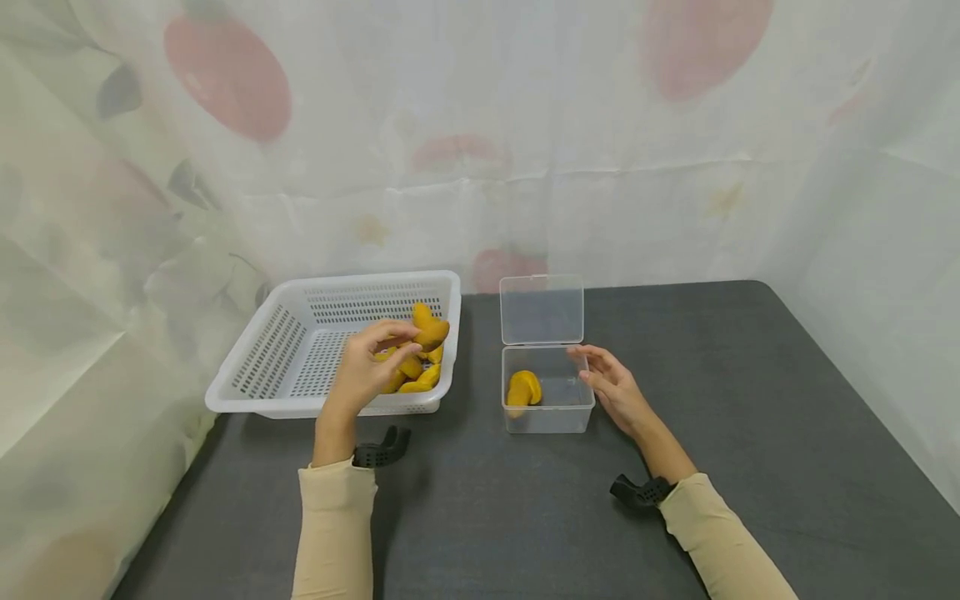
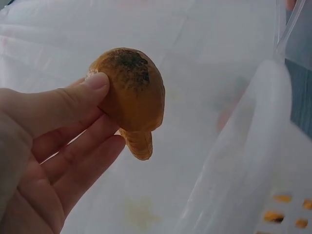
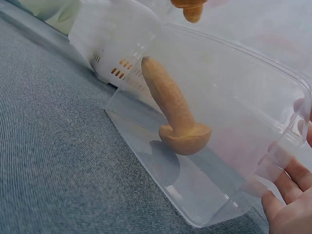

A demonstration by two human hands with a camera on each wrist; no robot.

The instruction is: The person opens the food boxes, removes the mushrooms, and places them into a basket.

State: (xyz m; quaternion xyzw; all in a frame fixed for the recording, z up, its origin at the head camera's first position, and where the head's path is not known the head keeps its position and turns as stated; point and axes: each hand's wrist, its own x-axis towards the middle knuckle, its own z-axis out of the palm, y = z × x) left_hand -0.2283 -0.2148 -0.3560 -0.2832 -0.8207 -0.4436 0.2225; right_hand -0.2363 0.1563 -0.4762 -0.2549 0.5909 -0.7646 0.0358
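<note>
My left hand pinches a yellow-brown mushroom between thumb and fingers, above the right side of a white slotted basket. In the left wrist view its rounded cap has a dark patch, and a short stem points down. Several more yellow mushrooms lie in the basket below. A clear plastic box stands to the right with a mushroom inside, its cap and long stem seen through the wall. Beside the box's right wall, my right hand touches it with loosely bent fingers.
The box's clear lid stands raised at the back. Dark grey cloth covers the table. Behind and at the sides hangs a pale curtain with printed fruit. A black wrist strap sits on the left wrist, another on the right.
</note>
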